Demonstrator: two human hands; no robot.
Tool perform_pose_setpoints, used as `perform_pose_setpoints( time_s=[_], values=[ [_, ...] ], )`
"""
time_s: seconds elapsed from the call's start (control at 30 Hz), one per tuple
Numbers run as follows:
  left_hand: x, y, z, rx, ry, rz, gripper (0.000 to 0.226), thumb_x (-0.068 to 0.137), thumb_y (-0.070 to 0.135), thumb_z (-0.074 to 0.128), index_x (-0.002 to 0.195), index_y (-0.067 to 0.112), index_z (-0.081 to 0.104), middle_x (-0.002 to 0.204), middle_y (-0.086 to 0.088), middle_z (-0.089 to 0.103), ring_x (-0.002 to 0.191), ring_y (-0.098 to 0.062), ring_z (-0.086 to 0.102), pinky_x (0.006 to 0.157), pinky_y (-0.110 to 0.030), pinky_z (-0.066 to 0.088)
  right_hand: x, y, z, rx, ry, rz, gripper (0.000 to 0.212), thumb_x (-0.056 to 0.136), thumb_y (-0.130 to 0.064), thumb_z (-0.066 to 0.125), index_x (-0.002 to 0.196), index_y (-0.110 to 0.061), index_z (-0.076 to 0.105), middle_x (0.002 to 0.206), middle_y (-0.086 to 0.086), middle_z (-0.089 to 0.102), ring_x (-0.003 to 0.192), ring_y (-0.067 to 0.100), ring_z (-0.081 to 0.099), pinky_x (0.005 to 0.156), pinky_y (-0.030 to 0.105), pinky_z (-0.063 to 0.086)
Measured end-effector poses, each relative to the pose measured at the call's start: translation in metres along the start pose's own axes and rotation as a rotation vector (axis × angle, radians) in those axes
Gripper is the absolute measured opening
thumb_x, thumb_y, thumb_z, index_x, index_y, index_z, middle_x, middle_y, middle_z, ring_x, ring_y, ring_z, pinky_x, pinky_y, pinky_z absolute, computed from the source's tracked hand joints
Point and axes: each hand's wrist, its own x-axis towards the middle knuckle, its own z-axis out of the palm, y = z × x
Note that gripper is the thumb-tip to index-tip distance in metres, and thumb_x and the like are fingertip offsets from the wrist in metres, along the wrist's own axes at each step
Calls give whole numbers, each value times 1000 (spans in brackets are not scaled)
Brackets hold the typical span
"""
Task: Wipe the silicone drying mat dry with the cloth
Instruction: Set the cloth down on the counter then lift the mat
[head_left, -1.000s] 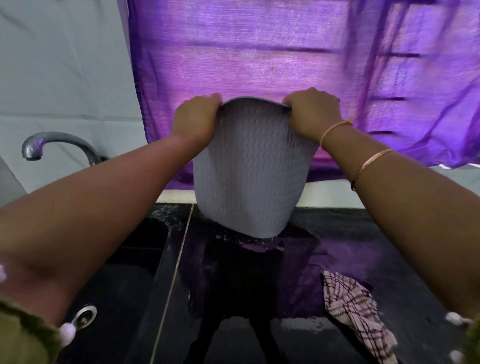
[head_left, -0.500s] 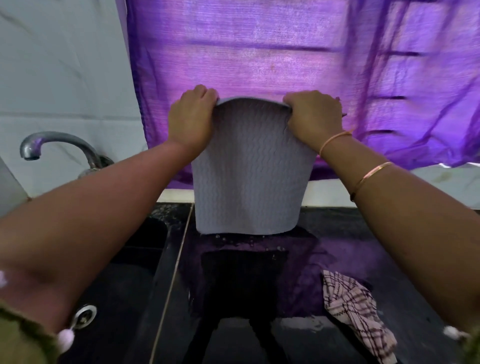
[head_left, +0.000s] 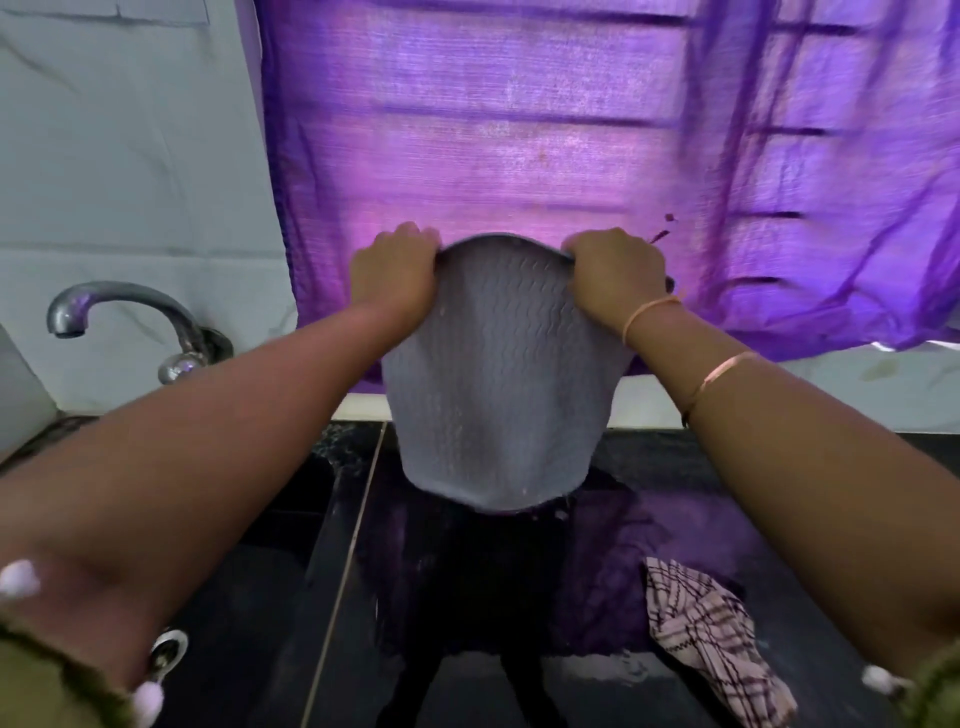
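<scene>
With left hand (head_left: 392, 275) and right hand (head_left: 618, 275) each gripping an upper corner of the silicone drying mat (head_left: 498, 395), hung wet above the table (head_left: 639, 457), shake gently, lay flat on the table, then fetch the cloth (head_left: 711, 639) lying on the table.

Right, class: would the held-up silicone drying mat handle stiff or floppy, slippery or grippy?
Probably floppy: the silicone drying mat bows between the left hand and right hand. Possibly slippery: droplets dot its ribs. Likely light: two corner grips carry it.
</scene>
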Motion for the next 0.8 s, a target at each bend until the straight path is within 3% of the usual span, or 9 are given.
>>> perform_pose_setpoints(
  time_s=[0.1,0.37,0.43,0.5,0.57,0.8],
  values=[
    [-3,-2,1,-4,189,71,24,87,6,42,108,6,55,108,-18,54,98,-38,52,67,-43,37,-1,2,-1,34,133,-3,26,78,-1,46,96,-10,62,98,18,64,94,38,58,63,33,32],
    [16,-7,-18,-99,474,112,33,81,8,41,108,6,61,106,-18,59,94,-39,53,67,-44,33,17,4,-22,-40,428,-38,29,78,-1,43,102,-7,58,99,18,61,95,38,54,62,35,27],
    [18,-6,-17,-76,419,82,30,79,8,43,103,6,61,103,-19,60,92,-40,54,67,-43,34,19,5,-22,-50,384,-44,30,78,-1,44,103,-8,58,101,19,60,95,39,55,64,36,29],
    [21,-4,-10,24,238,51,25,80,10,46,99,9,62,102,-18,62,93,-40,57,71,-41,37,20,6,-16,-31,182,-24,30,79,-2,46,104,-10,61,104,19,62,97,40,57,70,38,37],
    [19,-6,-2,81,170,61,25,82,11,48,102,11,63,102,-17,62,93,-38,57,72,-39,37,17,7,-9,-1,58,-5,29,79,-2,47,102,-12,63,105,19,63,100,40,57,74,38,38],
    [22,-17,-3,96,358,179,37,84,13,40,113,11,62,108,-15,59,96,-37,52,67,-40,28,24,10,-9,-16,170,-12,31,75,-1,47,99,-16,61,101,16,65,102,38,54,87,43,32]
  ],
)
